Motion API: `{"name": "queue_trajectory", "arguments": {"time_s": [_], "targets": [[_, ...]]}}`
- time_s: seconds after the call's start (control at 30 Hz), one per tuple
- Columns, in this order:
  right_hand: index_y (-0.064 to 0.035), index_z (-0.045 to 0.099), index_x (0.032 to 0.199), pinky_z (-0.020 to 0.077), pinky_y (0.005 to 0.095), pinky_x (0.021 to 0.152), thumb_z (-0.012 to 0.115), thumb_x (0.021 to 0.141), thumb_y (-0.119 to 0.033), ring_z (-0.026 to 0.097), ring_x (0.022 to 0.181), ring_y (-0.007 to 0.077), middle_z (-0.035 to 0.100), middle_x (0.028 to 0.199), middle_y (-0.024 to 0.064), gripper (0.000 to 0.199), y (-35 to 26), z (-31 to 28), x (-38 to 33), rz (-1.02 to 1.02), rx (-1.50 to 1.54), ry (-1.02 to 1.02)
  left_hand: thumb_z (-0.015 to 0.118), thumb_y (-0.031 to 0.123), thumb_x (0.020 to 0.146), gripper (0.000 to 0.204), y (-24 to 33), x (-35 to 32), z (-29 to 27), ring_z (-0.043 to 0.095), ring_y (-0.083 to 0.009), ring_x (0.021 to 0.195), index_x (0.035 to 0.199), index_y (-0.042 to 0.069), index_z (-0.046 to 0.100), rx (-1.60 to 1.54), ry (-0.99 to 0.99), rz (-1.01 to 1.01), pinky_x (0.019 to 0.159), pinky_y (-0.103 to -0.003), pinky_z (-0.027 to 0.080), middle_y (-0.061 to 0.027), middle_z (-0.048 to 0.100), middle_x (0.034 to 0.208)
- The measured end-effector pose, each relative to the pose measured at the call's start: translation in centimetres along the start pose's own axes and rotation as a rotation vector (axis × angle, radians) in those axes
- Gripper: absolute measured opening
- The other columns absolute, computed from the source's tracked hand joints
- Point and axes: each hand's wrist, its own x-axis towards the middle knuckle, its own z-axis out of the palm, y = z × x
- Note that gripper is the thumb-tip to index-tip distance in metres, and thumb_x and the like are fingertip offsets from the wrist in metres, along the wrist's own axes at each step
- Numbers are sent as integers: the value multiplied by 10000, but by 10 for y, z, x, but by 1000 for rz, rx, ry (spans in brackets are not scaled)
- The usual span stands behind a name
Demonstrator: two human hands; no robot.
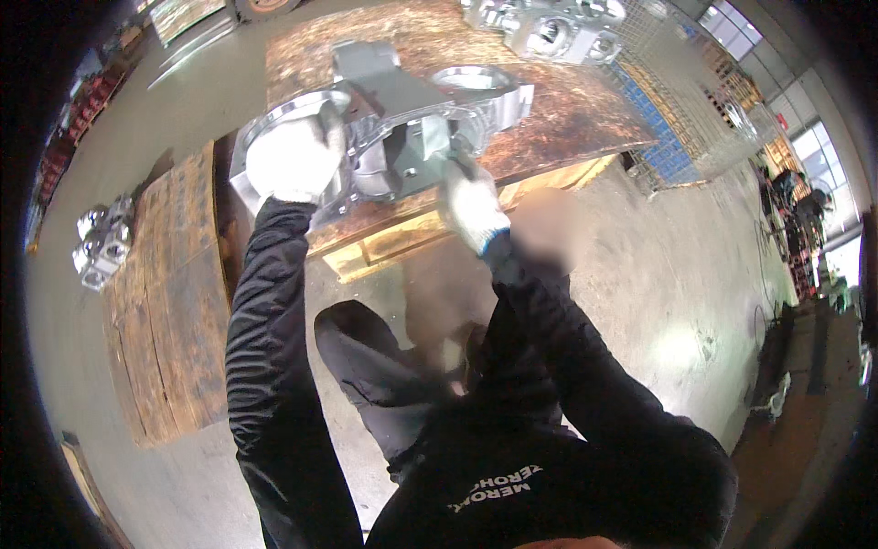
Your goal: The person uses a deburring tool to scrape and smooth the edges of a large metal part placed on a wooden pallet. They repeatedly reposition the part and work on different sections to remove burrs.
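Black sleeves up; both gloved hands, left [293,163] and right [471,206], clamped on metal casting [402,119]; heavy, could slip off table [567,110].

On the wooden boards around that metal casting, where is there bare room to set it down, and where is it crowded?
Bare: the board's right half, between the metal casting and the wire crate; also the low wooden board, below the small castings. Crowded: the near edge, where the left hand and right hand grip the casting.
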Motion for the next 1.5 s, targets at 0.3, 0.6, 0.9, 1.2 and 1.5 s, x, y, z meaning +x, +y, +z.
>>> {"name": "queue_trajectory", "arguments": {"time_s": [0.3,0.6,0.9,1.2,1.5], "targets": [[-57,585,1379,403,292,475,528,1081,-235,465,542,109,519,694,-11,352,15,-20,-1,-11,-250,41,477,468,1022,601,6,3,4,644,-328,502,637,72,716,28,-89,-18,520,-440,513,-160,656,595],[-112,539,1440,414,285,428,515,1083,-250,479,509,99,491,684,-22,384,-18,1,-22,123,-157,-8,524,418,1007,545,2,2,-6,611,-320,456,629,66,699,65,45,4,517,-427,515,-154,600,526],[-121,485,1519,450,248,483,558,1049,-177,495,542,69,518,728,-34,479,12,6,-25,12,-131,32,530,388,1006,554,1,-3,-7,623,-327,476,590,53,680,-25,14,17,538,-450,519,-181,610,536],[-160,388,1594,419,269,471,522,1070,-235,487,549,93,516,735,-21,546,24,-12,-39,-25,-174,-3,478,403,1034,602,6,2,-6,646,-347,527,603,41,692,82,-76,-52,606,-441,542,-195,640,576],[-92,506,1506,426,293,470,551,1062,-256,508,529,108,551,731,-6,475,18,-15,-44,-49,-161,-31,462,441,1022,614,-1,-1,2,625,-312,464,595,71,703,133,-28,-11,546,-437,529,-156,621,527]]}}
